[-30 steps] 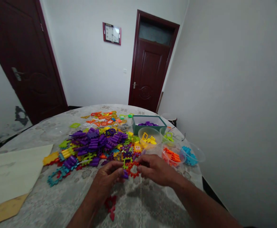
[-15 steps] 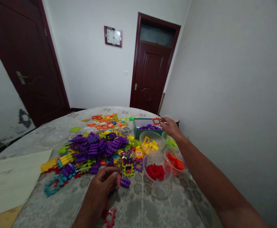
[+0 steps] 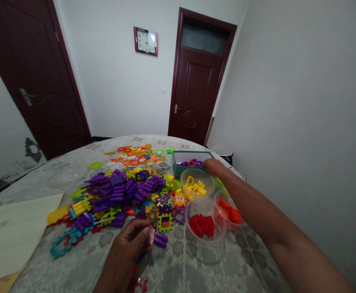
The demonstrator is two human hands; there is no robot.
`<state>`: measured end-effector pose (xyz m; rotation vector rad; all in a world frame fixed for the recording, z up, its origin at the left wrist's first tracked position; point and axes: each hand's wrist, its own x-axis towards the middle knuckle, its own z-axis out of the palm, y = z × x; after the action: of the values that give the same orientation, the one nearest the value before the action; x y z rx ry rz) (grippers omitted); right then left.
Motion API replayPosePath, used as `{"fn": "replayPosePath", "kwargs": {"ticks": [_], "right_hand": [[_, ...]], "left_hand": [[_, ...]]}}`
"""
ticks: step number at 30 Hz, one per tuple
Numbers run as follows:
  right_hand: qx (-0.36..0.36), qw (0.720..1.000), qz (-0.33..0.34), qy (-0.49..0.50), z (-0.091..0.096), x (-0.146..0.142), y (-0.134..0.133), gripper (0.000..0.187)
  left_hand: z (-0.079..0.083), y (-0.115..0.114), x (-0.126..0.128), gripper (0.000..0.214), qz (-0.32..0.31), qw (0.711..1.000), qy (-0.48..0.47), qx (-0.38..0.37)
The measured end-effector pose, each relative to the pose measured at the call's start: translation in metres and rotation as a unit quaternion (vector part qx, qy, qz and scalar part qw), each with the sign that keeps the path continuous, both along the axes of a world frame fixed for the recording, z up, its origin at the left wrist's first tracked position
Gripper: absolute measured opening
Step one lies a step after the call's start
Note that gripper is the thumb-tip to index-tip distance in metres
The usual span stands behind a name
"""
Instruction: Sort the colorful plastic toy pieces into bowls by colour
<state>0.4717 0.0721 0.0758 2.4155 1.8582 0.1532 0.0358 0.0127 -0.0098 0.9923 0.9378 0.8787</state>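
My left hand (image 3: 129, 244) is closed with thumb and fingers around a pink notched building piece (image 3: 151, 238). A purple ridged piece (image 3: 161, 240) lies right beside it; whether they touch I cannot tell. My right hand (image 3: 214, 167) reaches to the front right of a green box (image 3: 178, 172), its fingertips mostly hidden. In the box are purple pieces (image 3: 182, 164) with a red-orange square frame piece (image 3: 192, 163) among them, just left of that hand. Left of the box spreads a heap of purple building pieces (image 3: 120, 189) mixed with yellow, green and other colours.
Clear round tubs stand near my right arm: one with yellow pieces (image 3: 195, 187), one with red pieces (image 3: 201, 225), one with orange pieces (image 3: 229, 211). Orange pieces (image 3: 132, 156) lie at the back. A pale sheet (image 3: 10, 236) covers the table's left side.
My right hand has lowered to the box, and the red-orange frame piece it held up is now inside among the purple pieces. My left hand keeps its hold on the pink piece.
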Motion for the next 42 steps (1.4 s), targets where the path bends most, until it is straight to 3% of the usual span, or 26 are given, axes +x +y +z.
{"fn": "replayPosePath", "kwargs": {"ticks": [11, 24, 35, 40, 42], "right_hand": [[-0.065, 0.994, 0.038, -0.08, -0.006, 0.01, 0.014, 0.031], [0.009, 0.992, 0.027, -0.126, -0.004, 0.008, -0.006, 0.038], [-0.047, 0.995, 0.024, -0.085, -0.007, 0.005, 0.001, 0.03], [-0.075, 0.996, 0.042, -0.027, 0.001, 0.012, 0.016, 0.017], [-0.058, 0.997, 0.056, 0.0, 0.006, 0.014, 0.024, 0.023]], "left_hand": [[-0.008, 0.003, -0.002, 0.045, -0.011, 0.998, 0.054, 0.038], [-0.005, -0.001, -0.001, 0.036, -0.043, 0.987, 0.1, 0.116], [-0.004, -0.008, 0.001, 0.036, -0.074, 0.972, 0.149, 0.165], [-0.012, -0.006, -0.002, 0.035, -0.092, 0.966, 0.159, 0.183], [-0.013, -0.006, -0.002, 0.035, -0.093, 0.965, 0.16, 0.186]]}}
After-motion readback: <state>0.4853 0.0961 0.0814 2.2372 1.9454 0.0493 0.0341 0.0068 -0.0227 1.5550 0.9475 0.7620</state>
